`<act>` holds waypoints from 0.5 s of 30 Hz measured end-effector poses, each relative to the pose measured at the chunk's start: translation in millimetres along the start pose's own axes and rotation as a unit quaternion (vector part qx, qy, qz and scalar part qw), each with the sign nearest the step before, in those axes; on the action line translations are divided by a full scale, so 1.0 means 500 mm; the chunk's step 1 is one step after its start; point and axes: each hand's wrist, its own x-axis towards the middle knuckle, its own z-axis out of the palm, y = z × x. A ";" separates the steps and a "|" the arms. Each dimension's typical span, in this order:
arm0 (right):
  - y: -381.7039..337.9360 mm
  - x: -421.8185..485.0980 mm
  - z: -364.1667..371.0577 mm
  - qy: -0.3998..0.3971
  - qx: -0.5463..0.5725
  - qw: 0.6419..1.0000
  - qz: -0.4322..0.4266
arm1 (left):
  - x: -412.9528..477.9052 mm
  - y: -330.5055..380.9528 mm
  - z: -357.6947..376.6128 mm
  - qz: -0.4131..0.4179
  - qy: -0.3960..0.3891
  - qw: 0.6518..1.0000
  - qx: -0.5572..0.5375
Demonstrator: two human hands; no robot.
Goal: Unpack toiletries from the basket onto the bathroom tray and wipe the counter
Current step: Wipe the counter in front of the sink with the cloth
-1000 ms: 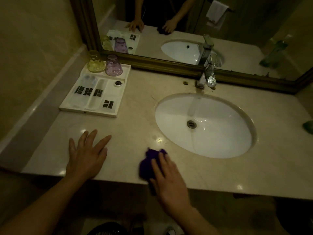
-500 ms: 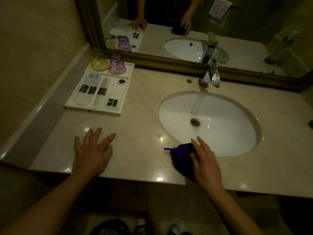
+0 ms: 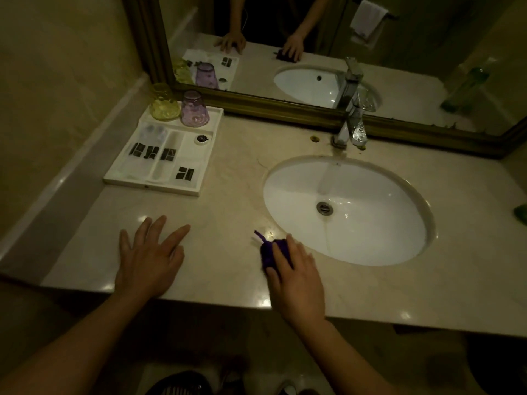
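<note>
Right grip (image 3: 296, 277) pressing cloth (image 3: 269, 252), marble counter (image 3: 233, 195)

Two hands on the counter — the left hand (image 3: 148, 259) and the right hand (image 3: 296, 276). One purple cloth (image 3: 268, 252). One white tray (image 3: 199, 178) holding two upturned cups — a yellow cup (image 3: 164, 102) and a purple cup (image 3: 194, 109) — plus four packets with dark labels (image 3: 184, 173). One sink (image 3: 370, 223), one tap (image 3: 352, 121), one mirror (image 3: 413, 58).
</note>
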 end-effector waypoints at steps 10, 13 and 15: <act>0.106 -0.030 -0.021 0.015 -0.004 0.994 0.106 | -0.002 0.006 -0.005 0.003 0.011 1.000 -0.015; -0.030 -0.004 0.007 0.017 -0.012 1.000 0.013 | -0.002 0.005 -0.004 0.002 0.011 1.000 -0.018; -0.092 -0.015 0.030 0.003 -0.030 0.993 -0.117 | -0.003 0.000 -0.003 0.002 0.010 1.000 -0.015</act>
